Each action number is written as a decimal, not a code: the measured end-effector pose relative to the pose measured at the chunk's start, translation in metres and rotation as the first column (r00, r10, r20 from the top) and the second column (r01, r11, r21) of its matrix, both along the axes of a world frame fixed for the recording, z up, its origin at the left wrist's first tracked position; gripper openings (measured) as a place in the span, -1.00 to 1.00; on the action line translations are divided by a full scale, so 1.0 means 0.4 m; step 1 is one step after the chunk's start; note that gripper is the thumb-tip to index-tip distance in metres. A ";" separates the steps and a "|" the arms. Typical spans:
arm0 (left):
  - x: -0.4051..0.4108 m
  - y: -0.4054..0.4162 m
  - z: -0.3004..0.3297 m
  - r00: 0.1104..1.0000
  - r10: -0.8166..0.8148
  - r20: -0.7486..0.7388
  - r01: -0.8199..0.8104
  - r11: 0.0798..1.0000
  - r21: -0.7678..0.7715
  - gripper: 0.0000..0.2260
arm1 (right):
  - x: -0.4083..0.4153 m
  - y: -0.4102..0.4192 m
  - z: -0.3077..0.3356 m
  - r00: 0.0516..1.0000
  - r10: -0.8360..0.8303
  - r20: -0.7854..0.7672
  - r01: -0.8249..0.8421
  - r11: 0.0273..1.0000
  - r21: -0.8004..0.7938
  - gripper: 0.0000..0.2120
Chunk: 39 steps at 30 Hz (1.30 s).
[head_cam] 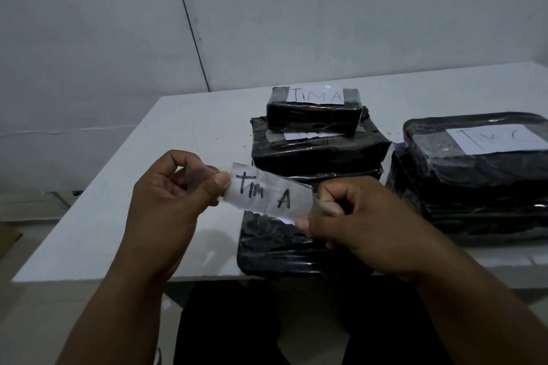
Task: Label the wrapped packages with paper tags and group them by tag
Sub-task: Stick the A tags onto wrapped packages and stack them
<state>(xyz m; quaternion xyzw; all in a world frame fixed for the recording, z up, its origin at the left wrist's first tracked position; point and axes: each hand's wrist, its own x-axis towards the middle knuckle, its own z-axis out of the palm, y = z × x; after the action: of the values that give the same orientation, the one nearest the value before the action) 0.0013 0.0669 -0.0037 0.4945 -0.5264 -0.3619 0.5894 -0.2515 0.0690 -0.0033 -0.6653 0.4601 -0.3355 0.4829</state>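
A paper tag (267,194) reading "TIM A", backed by clear tape, is stretched in the air between my hands. My left hand (175,195) pinches its left end and my right hand (361,225) pinches its right end. Directly below it an unlabelled black wrapped package (272,246) lies at the table's front edge. Behind it stands a stack of black packages (317,151); the top one (314,112) carries a "TIM A" tag. At the right a second stack (474,175) has a "TIM C" tag on top.
The white table (118,216) stands against a white wall, with its front edge near my lap. A brown cardboard piece (9,237) shows at the far left, below table level.
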 end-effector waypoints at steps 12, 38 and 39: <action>0.007 -0.011 -0.008 0.999 0.030 -0.021 -0.030 1.000 -0.008 -0.74 | 0.015 0.010 0.005 0.989 -0.042 0.141 0.016 0.984 0.177 -0.54; 0.063 -0.008 0.024 0.992 -0.055 0.117 0.055 0.998 0.002 -0.77 | -0.042 -0.008 0.032 0.975 0.122 -0.185 -0.138 0.987 -0.081 -0.76; 0.063 -0.008 0.023 0.991 -0.053 0.122 0.053 0.999 0.003 -0.77 | -0.041 -0.007 0.033 0.973 0.105 -0.206 -0.129 0.986 -0.108 -0.77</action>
<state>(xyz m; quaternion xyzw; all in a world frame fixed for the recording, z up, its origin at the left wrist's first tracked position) 0.0264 0.0638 0.0053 0.5016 -0.5745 -0.3463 0.5462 -0.2681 0.0664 0.0099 -0.7496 0.4447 -0.2653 0.4123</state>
